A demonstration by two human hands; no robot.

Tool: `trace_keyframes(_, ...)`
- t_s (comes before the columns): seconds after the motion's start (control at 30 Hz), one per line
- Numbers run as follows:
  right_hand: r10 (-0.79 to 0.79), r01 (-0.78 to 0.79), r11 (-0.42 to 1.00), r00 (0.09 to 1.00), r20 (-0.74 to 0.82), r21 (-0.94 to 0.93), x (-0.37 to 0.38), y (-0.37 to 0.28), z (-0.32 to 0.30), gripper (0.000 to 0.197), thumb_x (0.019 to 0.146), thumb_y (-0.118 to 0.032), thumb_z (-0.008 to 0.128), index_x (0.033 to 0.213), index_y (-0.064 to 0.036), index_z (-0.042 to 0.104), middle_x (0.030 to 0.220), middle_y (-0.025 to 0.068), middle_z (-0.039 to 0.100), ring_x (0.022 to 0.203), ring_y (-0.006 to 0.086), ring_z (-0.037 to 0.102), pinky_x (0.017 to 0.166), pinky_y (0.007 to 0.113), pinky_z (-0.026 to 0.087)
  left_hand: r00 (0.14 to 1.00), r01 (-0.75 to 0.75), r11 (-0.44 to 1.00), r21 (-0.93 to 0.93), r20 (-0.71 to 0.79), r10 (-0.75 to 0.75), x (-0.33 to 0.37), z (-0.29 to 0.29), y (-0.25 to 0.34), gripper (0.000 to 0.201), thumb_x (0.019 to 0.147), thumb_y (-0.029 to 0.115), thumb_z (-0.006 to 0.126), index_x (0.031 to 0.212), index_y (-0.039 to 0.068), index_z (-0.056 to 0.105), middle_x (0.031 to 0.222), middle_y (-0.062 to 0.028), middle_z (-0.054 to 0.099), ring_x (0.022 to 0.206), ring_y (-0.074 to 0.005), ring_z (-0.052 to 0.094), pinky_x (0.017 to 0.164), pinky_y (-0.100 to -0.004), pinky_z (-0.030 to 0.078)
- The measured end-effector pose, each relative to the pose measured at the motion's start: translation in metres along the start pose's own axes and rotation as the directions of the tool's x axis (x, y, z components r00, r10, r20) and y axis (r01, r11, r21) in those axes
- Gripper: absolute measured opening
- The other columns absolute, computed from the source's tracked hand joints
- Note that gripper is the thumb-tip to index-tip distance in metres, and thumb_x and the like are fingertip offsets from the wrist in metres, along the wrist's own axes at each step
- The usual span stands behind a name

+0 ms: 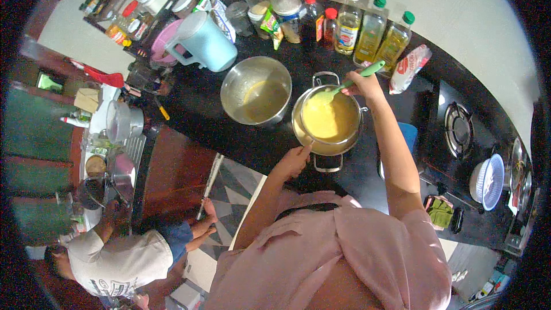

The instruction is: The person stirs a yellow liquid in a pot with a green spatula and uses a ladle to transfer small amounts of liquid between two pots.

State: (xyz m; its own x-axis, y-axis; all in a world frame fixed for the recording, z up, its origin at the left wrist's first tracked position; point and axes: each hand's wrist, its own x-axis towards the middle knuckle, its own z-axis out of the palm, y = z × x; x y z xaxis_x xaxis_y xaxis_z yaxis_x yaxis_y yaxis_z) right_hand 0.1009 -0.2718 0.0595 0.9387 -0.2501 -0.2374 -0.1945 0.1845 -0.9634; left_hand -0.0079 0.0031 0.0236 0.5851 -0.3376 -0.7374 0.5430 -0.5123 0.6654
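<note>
Far left: a co-worker in a pale shirt, at the sink side, well apart from the counter. Black counter, its near edge slanting down toward the standing person; dark surface shows between that edge and the steel bowl. Light-blue pitcher, behind and left of the bowl. Next, just beside the bowl's right side, a two-handled pot, with a sieve of yellow mixture over its mouth. Left hand: fingers closed in a pinch about the sieve's handle, at the pot's near-left side. Right hand: fingers wrapped about the green spatula, above the far-right side of the pot. Beyond, a row of oil bottles and a white-and-red packet bound the reach. Far right: gas burner, well apart.

Sieve: handle toward the near left, long axis rising slightly to the right. Spatula: long axis slanting, blade down and left into the mixture, handle end up and right.

Sieve handle mostly covered by the left hand; pot's interior largely hidden beneath the sieve; spatula's blade tip sunk in yellow; outer corners lost to black.
</note>
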Motion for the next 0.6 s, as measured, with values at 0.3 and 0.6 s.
trace_keyframes(0.3, 0.142, 0.04, 0.942, 0.851, 0.505, -0.333, 0.003, -0.024, 0.051, 0.019, 0.074, -0.016, 0.057, 0.068, 0.0014, 0.057, 0.056, 0.0118, 0.058, 0.05, 0.0192, 0.061, 0.041, 0.028, 0.048, 0.998, -0.056, 0.998, 0.035, 0.017, 0.055, 0.006, -0.001, -0.004, 0.047, 0.088, 0.051, 0.039, 0.079, 0.007, 0.048, 0.05, 0.0029, 0.035, 0.037, -0.0088, 0.029, 0.034, -0.0249, 0.025)
trace_keyframes(0.6, -0.059, 0.294, 0.803, 0.905, 0.422, -0.518, -0.06, -0.068, 0.01, 0.02, 0.082, -0.02, 0.058, 0.08, -0.0007, 0.057, 0.062, 0.0027, 0.056, 0.054, 0.0099, 0.057, 0.048, 0.023, 0.046, 1.0, -0.023, 1.0, 0.008, -0.004, 0.023, -0.004, -0.002, 0.006, 0.047, 0.088, 0.051, 0.04, 0.079, 0.006, 0.049, 0.051, 0.0027, 0.035, 0.039, -0.0084, 0.032, 0.035, -0.0251, 0.026)
